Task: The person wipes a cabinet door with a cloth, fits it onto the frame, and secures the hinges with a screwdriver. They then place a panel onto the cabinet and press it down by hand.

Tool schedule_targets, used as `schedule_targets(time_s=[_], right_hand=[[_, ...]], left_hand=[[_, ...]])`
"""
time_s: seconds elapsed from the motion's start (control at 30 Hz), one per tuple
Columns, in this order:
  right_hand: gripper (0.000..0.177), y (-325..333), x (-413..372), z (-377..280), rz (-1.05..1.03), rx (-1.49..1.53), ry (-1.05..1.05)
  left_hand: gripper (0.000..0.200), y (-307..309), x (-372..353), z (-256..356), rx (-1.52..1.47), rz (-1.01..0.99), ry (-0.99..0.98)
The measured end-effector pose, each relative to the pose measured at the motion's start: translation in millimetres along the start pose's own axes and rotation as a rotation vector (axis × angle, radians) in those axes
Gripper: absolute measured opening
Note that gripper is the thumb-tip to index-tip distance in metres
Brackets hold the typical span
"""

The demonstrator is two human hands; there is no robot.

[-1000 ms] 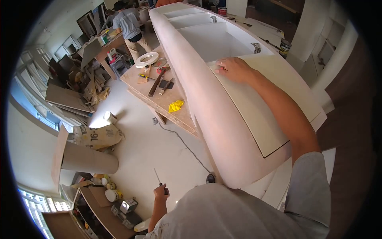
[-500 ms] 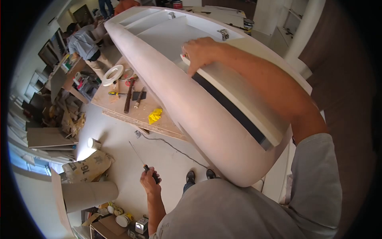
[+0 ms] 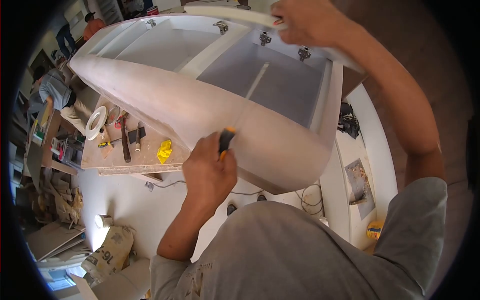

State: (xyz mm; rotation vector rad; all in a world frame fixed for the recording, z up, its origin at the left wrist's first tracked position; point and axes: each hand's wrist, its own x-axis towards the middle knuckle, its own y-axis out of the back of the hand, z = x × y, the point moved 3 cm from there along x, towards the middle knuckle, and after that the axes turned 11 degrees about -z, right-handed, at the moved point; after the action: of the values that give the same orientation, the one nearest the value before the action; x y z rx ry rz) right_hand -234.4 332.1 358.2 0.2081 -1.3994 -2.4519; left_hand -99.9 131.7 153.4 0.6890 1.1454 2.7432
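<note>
A long white cabinet (image 3: 165, 107) with a curved front lies before me, its compartments facing up. My right hand (image 3: 305, 20) grips the edge of its white door (image 3: 225, 13), which is swung up and open, baring the inside and the metal hinges (image 3: 265, 39). My left hand (image 3: 210, 170) is raised in front of the cabinet's curved face and holds a screwdriver (image 3: 226, 140) with an orange and black handle, its shaft pointing up toward the open compartment.
A low wooden bench (image 3: 145, 155) on the left carries a tape roll (image 3: 95, 122), a hammer (image 3: 123, 140) and a yellow rag (image 3: 164, 151). A person (image 3: 55, 95) bends over another bench far left. A sack (image 3: 107, 255) and boards lie on the floor.
My right hand has swung the door from flat on the cabinet to fully open. My left hand has risen from near the floor to the cabinet front with the screwdriver.
</note>
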Motion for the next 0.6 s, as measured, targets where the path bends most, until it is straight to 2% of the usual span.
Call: schedule_targets(time_s=[0.03, 0.1, 0.23, 0.3, 0.4, 0.5, 0.6], right_hand=[[0.030, 0.0, -9.8, 12.5, 0.016, -0.008, -0.050], [0.028, 5.6, -30.7, 39.6, 0.114, -0.008, -0.099], [0.030, 2.4, -57.9, 67.2, 0.258, 0.038, -0.147], [0.033, -4.2, -63.2, 72.7, 0.351, -0.015, -0.159], [0.036, -8.4, -66.8, 76.2, 0.408, -0.042, -0.183], [0.037, -13.9, -67.9, 81.4, 0.526, -0.001, -0.122], [0.037, -20.3, -62.2, 93.2, 0.667, -0.016, -0.063]], left_hand=[[0.028, -6.5, 13.2, 12.0, 0.038, 0.004, -0.081], [0.019, -23.9, 43.7, 32.4, 0.150, -0.149, -0.070], [0.017, -73.4, 111.1, 65.3, 0.287, -0.137, -0.257], [0.018, -94.9, 144.5, 79.7, 0.397, -0.322, -0.101], [0.020, -123.1, 181.7, 88.3, 0.385, -0.403, -0.035], [0.024, -150.0, 206.3, 82.5, 0.344, -0.441, 0.039], [0.029, -176.2, 227.9, 65.4, 0.247, -0.318, -0.031]])
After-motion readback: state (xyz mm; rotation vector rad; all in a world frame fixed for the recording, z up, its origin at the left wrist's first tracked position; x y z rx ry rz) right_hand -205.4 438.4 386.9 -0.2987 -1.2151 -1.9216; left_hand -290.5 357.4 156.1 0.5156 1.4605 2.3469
